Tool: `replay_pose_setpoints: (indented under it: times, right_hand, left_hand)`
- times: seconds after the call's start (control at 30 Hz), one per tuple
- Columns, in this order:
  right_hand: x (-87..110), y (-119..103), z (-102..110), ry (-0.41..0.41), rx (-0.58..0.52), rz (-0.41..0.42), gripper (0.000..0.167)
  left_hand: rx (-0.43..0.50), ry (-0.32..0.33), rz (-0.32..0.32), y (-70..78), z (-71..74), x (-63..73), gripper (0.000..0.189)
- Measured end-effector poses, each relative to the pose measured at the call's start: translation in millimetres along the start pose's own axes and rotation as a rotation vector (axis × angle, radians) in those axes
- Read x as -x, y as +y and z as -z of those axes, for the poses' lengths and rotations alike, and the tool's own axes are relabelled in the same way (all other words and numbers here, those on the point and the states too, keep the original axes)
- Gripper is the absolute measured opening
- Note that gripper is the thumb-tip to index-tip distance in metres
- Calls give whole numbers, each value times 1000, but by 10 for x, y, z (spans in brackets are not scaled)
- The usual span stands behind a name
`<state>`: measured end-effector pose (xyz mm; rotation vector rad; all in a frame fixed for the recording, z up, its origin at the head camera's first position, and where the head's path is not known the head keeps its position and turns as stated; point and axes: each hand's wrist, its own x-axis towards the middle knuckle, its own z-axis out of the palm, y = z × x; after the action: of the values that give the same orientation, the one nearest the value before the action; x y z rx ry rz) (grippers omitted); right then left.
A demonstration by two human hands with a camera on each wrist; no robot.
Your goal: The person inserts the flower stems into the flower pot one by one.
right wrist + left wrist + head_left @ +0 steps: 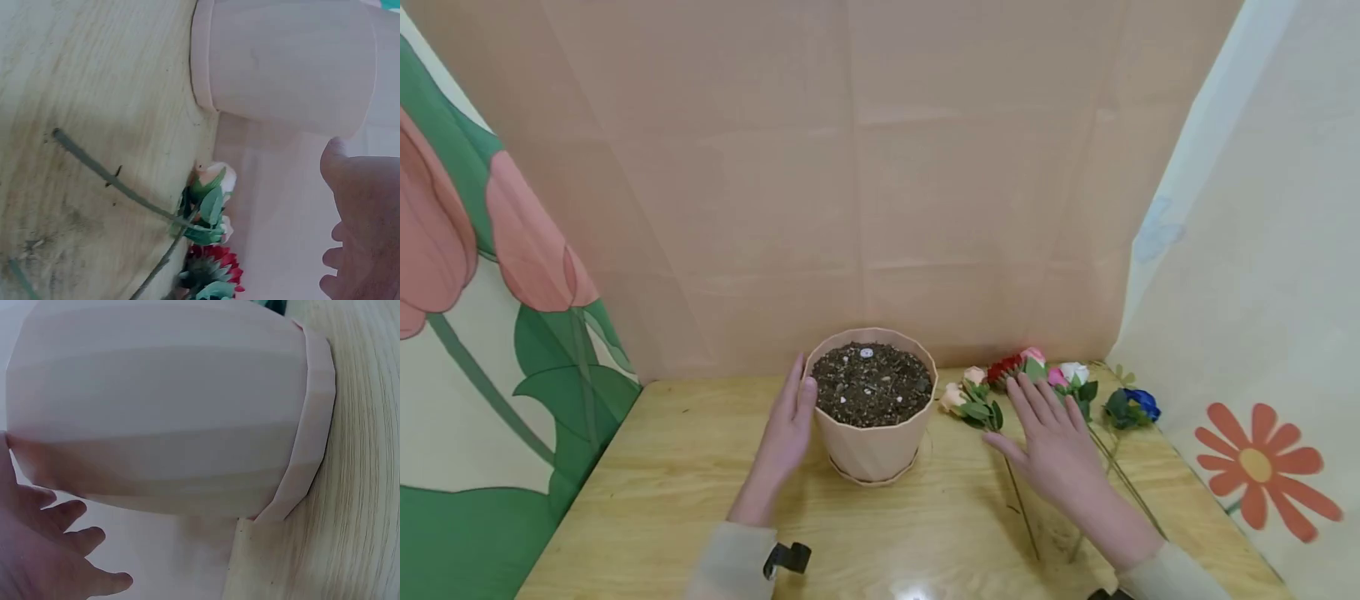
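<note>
A pale pink flowerpot (876, 450) on a saucer holds dark soil (880, 383) dotted with a few small white bits. My left hand (790, 425) lies against the pot's left side, thumb near the rim; its fingers look extended in the left wrist view. Over the artificial flowers to the right hovers my right hand (1056, 442), palm down, fingers spread, holding nothing. Peach roses (953, 398), a red flower (1002, 369), a white rose (1074, 372) and a blue rose (1144, 403) lie around it. The right hand partly covers their stems.
Everything stands on a light wooden table (662, 475). A plain pinkish backdrop (850, 167) rises directly behind the pot. Printed tulips (535, 242) decorate the left panel, and an orange flower (1255, 467) marks the right one.
</note>
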<state>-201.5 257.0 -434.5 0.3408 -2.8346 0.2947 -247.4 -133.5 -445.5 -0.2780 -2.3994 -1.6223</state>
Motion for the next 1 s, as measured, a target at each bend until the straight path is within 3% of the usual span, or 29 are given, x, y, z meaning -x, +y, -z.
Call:
replay_pose_setpoints:
  times: [0.2,0.43,0.77,1.0]
  right_hand:
    - [74,83,-58,-12,-21,-18,99]
    - [98,182,-86,18,-27,-20,97]
    - [112,328,-122,70,-40,-29,90]
    - [124,369,-194,11,-26,-80,88]
  left_hand:
    - [91,-2,65,-54,-59,33,62]
    - [179,0,45,-131,-92,47,60]
    - [227,19,40,-120,-154,37,57]
    - [236,42,21,-140,-191,17,57]
